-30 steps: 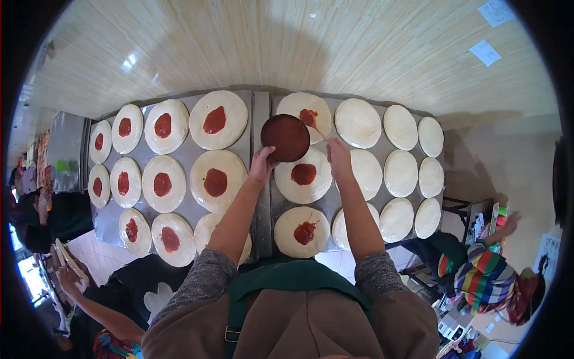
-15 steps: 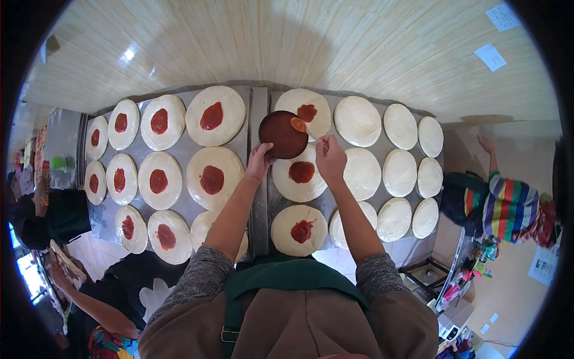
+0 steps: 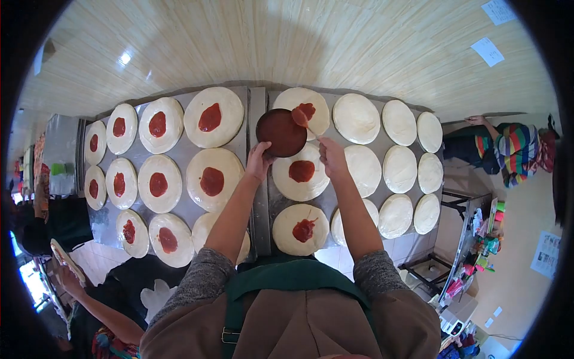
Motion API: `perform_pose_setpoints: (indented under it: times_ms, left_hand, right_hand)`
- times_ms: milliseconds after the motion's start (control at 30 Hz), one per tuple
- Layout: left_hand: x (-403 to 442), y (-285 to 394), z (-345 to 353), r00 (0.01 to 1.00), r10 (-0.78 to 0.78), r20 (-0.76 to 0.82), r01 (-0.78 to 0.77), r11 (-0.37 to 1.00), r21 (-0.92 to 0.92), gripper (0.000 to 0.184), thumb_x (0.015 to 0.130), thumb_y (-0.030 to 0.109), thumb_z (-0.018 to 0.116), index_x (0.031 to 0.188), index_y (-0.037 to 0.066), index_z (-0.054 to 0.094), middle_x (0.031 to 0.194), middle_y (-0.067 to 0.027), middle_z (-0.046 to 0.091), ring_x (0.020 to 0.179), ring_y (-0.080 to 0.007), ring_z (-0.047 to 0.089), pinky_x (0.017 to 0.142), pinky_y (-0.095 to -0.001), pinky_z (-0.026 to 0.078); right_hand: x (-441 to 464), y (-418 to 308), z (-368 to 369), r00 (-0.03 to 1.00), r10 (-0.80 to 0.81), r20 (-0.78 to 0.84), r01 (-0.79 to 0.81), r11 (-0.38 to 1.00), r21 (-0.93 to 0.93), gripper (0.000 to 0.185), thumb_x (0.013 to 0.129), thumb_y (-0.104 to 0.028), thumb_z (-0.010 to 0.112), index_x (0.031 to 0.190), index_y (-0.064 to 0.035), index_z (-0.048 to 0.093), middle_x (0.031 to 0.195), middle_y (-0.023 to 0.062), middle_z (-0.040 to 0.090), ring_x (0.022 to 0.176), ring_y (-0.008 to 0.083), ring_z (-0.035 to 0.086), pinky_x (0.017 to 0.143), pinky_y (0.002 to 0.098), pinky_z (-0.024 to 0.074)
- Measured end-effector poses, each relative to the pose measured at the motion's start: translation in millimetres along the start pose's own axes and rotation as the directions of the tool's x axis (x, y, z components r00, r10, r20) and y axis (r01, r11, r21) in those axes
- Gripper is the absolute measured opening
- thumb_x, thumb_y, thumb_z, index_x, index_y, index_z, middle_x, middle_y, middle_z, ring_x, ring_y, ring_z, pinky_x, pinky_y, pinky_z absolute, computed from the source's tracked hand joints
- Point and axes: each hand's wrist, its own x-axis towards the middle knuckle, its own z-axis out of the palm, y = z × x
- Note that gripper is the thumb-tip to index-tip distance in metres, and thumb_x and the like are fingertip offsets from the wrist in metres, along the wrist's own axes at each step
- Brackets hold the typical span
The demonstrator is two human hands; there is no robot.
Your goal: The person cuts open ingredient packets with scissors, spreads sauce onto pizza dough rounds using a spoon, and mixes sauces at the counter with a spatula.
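Note:
My left hand (image 3: 261, 160) grips the near left rim of a dark reddish-brown bowl (image 3: 280, 136), its inside coated in red sauce. My right hand (image 3: 331, 157) is closed on the handle of a spoon (image 3: 299, 116), whose sauce-covered head is at the bowl's upper right rim. Just beyond it, a dough round (image 3: 320, 105) bears a patch of red sauce (image 3: 307, 110). Partly under the bowl lies another sauced dough round (image 3: 302, 190). One more sauced round (image 3: 284, 230) lies closer to my body.
Several sauced dough rounds (image 3: 200, 161) cover the left metal table (image 3: 186, 140). Plain rounds (image 3: 356, 119) fill the right side. A person in a striped top (image 3: 517, 149) stands at the right end; other people are at the left. A rack (image 3: 472, 227) with colourful items stands lower right.
The spoon head has turned and shifted slightly, now showing red sauce. My right hand has moved slightly. The person at the right has moved toward the far wall.

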Motion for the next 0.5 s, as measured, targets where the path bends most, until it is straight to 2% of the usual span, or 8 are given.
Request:
perform_pose_setpoints:
  times_ms: [67,100,133,167,267,367,467,500]
  left_hand:
    - [-6,-1,-6,1.000,-0.001,-0.020,0.001,1.000,-0.010,0.028,0.085,0.024,0.063,0.107,0.008,0.057,0.105,-0.0046,0.064,0.093,-0.0160,0.061,0.080,-0.0333,0.050]
    - [-7,-3,-10,1.000,-0.009,-0.016,0.009,1.000,-0.024,0.031,0.084,0.024,0.063,0.110,0.007,0.056,0.107,-0.0052,0.062,0.096,-0.0173,0.060,0.082,-0.0344,0.049]
    - [-8,-5,-15,1.000,-0.016,-0.011,0.016,0.999,-0.038,0.035,0.083,0.025,0.064,0.112,0.007,0.055,0.108,-0.0059,0.061,0.099,-0.0186,0.059,0.084,-0.0355,0.047]
    - [-10,-7,-20,1.000,-0.024,-0.005,0.024,0.998,-0.052,0.038,0.083,0.025,0.064,0.115,0.007,0.054,0.110,-0.0065,0.060,0.102,-0.0199,0.057,0.086,-0.0366,0.046]
    - [-12,-9,-27,0.999,-0.048,-0.011,0.047,0.999,-0.001,0.037,0.084,0.024,0.063,0.115,0.008,0.054,0.110,-0.0049,0.060,0.103,-0.0189,0.057,0.086,-0.0363,0.046]
    - [-9,-10,-23,0.999,-0.044,-0.009,0.045,0.999,0.024,0.035,0.084,0.023,0.063,0.115,0.008,0.054,0.110,-0.0046,0.060,0.102,-0.0184,0.057,0.086,-0.0361,0.046]
    - [-1,-17,-14,0.999,-0.029,0.018,0.028,0.998,0.062,0.031,0.083,0.024,0.065,0.107,0.008,0.056,0.101,-0.0021,0.063,0.091,-0.0134,0.060,0.078,-0.0309,0.047]
    - [-2,-22,-9,1.000,-0.028,0.014,0.027,0.998,0.063,0.031,0.083,0.024,0.065,0.108,0.008,0.055,0.101,-0.0023,0.062,0.092,-0.0133,0.060,0.078,-0.0310,0.048]
  right_hand:
    - [18,2,-3,0.985,-0.167,-0.042,0.159,0.976,-0.151,0.016,0.092,-0.025,0.055,0.083,-0.0122,0.058,0.057,-0.0066,0.043,0.045,0.0074,0.039,0.042,0.0243,0.0300]
    - [25,2,2,0.919,-0.375,-0.120,0.305,0.870,-0.386,0.016,0.092,-0.023,0.054,0.083,-0.0105,0.058,0.059,-0.0024,0.047,0.050,0.0116,0.045,0.045,0.0276,0.0345]
    - [31,4,10,0.805,-0.576,-0.139,0.390,0.692,-0.607,0.016,0.092,-0.021,0.054,0.083,-0.0089,0.058,0.062,0.0018,0.052,0.054,0.0159,0.052,0.048,0.0309,0.0389]
    - [35,5,15,0.655,-0.749,-0.099,0.405,0.459,-0.791,0.016,0.092,-0.020,0.053,0.083,-0.0073,0.058,0.065,0.0060,0.057,0.059,0.0201,0.058,0.052,0.0342,0.0434]
    - [33,-3,21,0.632,-0.764,0.132,0.236,0.027,-0.971,0.017,0.092,-0.021,0.054,0.094,-0.0050,0.059,0.078,0.0136,0.064,0.073,0.0286,0.065,0.062,0.0399,0.0485]
    - [17,-11,21,0.643,-0.766,-0.004,0.245,0.211,-0.946,0.019,0.091,-0.023,0.055,0.094,-0.0049,0.060,0.080,0.0128,0.066,0.074,0.0265,0.066,0.064,0.0375,0.0496]
    - [-26,-20,16,0.800,-0.592,-0.093,0.308,0.539,-0.784,0.019,0.091,-0.023,0.056,0.092,-0.0051,0.060,0.080,0.0119,0.067,0.072,0.0251,0.066,0.064,0.0355,0.0500]
    - [-33,-14,11,0.805,-0.587,-0.087,0.351,0.588,-0.728,0.017,0.091,-0.022,0.056,0.091,-0.0056,0.061,0.077,0.0105,0.066,0.070,0.0225,0.066,0.064,0.0338,0.0491]
